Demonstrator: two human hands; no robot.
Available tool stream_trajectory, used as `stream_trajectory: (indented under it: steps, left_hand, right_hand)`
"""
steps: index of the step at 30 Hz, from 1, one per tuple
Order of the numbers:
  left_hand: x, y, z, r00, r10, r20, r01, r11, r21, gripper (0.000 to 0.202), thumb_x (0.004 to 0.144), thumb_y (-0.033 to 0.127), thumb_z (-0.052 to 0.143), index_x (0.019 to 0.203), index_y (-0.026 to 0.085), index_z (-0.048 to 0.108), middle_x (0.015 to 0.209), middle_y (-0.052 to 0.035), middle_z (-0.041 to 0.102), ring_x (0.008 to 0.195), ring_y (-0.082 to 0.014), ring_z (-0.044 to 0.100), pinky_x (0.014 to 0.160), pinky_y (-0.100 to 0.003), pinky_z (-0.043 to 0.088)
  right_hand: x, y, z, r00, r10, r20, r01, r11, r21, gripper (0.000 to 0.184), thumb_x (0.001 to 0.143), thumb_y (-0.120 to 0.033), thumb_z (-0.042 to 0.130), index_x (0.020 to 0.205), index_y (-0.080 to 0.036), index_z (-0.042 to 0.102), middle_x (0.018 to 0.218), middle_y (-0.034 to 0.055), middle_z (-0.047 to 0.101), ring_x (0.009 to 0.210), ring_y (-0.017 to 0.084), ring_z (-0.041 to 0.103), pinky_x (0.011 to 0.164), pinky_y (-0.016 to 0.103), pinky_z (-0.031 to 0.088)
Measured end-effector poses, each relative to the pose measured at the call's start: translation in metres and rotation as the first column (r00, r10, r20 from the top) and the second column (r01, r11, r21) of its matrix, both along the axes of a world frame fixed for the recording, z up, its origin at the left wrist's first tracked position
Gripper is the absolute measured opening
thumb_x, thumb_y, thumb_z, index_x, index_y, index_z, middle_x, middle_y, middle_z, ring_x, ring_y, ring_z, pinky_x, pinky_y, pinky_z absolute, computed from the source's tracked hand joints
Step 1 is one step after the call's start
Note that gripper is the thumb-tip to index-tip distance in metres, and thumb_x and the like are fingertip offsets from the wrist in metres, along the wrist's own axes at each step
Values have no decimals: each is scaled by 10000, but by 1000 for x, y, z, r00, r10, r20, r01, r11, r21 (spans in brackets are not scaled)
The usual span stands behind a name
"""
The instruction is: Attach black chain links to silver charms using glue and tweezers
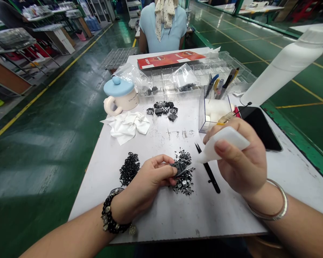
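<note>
As I watch, the left hand (156,171) pinches a black rectangular part (178,167) over a heap of silvery metal pieces (184,186), while the right hand (240,161) clasps a translucent white plastic bottle (227,140) at the part's two o'clock; slim black tweezers (211,177) lie at three, curved black pieces (129,169) at nine.

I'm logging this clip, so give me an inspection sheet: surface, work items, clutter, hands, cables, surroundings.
Surface: white table, dark marks mid-table.
Work items: black part, held; squeeze bottle, tip at the part, contact unclear; metal pieces, piled by the left hand; black pieces, piled farther left; tweezers, lying to the right.
Clutter: mug, tissue, clear box with slim tools, phone, tall bottle, clear tray.
Left hand: pinches the black part.
Right hand: grips the squeeze bottle.
Cables: nothing seen.
Surroundings: person ahead, back turned; green floor with yellow lines.
</note>
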State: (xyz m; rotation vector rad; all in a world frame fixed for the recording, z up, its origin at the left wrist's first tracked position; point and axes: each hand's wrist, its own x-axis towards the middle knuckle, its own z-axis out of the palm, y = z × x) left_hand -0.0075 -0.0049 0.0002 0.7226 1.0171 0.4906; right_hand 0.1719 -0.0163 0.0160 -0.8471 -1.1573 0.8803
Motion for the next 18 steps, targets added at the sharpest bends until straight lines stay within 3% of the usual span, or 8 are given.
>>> stream_trajectory:
  steps: [3,6,8,11,15,18]
  left_hand:
    - [0,1,-1,1000,15,1,-15,1000,-5,194,668,164,653,801,158,513,620,39,546,534,-69,518,552,-197,381]
    - [0,1,-1,1000,25,-2,-25,1000,-6,200,660,174,658,802,158,519,606,45,543,523,-69,522,557,-201,384]
    - [0,1,-1,1000,25,-2,-25,1000,-1,202,658,181,661,800,157,520,612,41,550,520,-68,520,557,-201,381]
    - [1,0,0,999,32,-6,-32,999,5,205,653,181,660,796,156,515,623,34,563,514,-66,511,564,-206,384]
    - [1,-2,1,999,41,3,-41,999,8,218,645,182,665,795,156,509,615,41,556,511,-61,498,577,-210,393]
    - [0,-1,1,999,52,16,-52,999,13,229,644,189,678,793,157,508,620,44,549,535,-68,515,567,-199,383]
  right_hand:
    - [6,9,-1,980,-177,-86,178,984,3,196,798,-326,612,726,-228,458,606,-30,484,566,128,499,467,270,371]
    - [10,21,-8,947,-321,9,321,946,-42,221,813,-380,585,771,-242,417,648,-37,470,540,112,486,466,259,381]
    - [9,29,-16,936,-264,234,290,954,-83,240,808,-389,586,805,-248,393,670,-36,481,547,114,495,490,265,407]
    - [1,44,-34,833,-138,536,230,967,-107,251,775,-326,601,831,-239,373,693,-20,510,612,139,526,548,291,433]
    - [-11,62,-52,710,-95,697,187,981,-57,286,733,-224,582,937,-213,382,781,37,598,657,184,573,560,325,450]
    - [-1,59,-43,624,-124,772,147,988,40,396,725,-207,598,1069,-193,402,976,103,631,804,224,608,650,365,486]
